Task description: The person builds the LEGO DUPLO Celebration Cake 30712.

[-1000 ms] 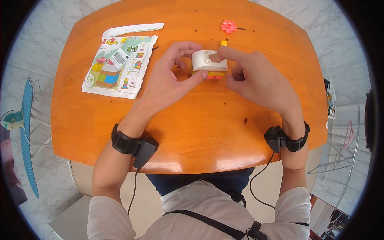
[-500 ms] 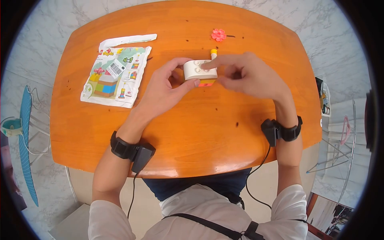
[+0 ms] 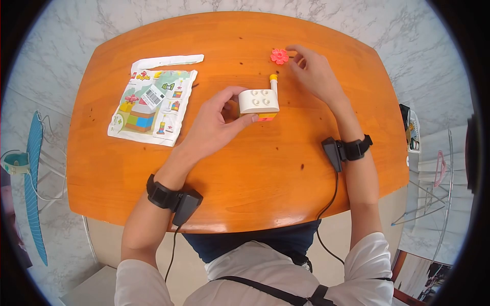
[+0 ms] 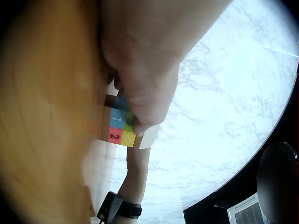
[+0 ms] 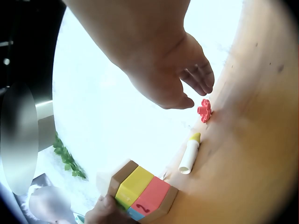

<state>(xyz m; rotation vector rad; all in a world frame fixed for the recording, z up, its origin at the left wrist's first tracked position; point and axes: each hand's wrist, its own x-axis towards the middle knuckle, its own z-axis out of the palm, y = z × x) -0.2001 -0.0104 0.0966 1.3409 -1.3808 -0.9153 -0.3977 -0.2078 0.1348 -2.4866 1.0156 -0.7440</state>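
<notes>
My left hand (image 3: pixel 217 122) grips the left side of a stack of toy building bricks (image 3: pixel 266 117), thumb across its front. On top is a white rounded brick (image 3: pixel 259 104) with bare studs. In the left wrist view, numbered blue, red, green and yellow bricks (image 4: pixel 116 135) show beneath it. Reaching toward the back, my right hand (image 3: pixel 316 74) has thumb and fingers parted, fingertips right beside a coral-pink flower piece (image 3: pixel 279 56). The right wrist view shows the flower (image 5: pixel 204 111) just beyond the fingertips, and a white candle-shaped piece (image 5: pixel 189 156) with a yellow tip on the table.
To the left on the wooden table (image 3: pixel 229 188) lies an opened toy-brick packet (image 3: pixel 148 109), with its torn-off strip (image 3: pixel 168 61) behind it. Cables (image 3: pixel 332 199) run down from the wrist cameras. The table's curved back edge lies beyond the flower.
The right hand has lifted off the white top brick and moved back and right to the flower. The left hand keeps its grip on the stack.
</notes>
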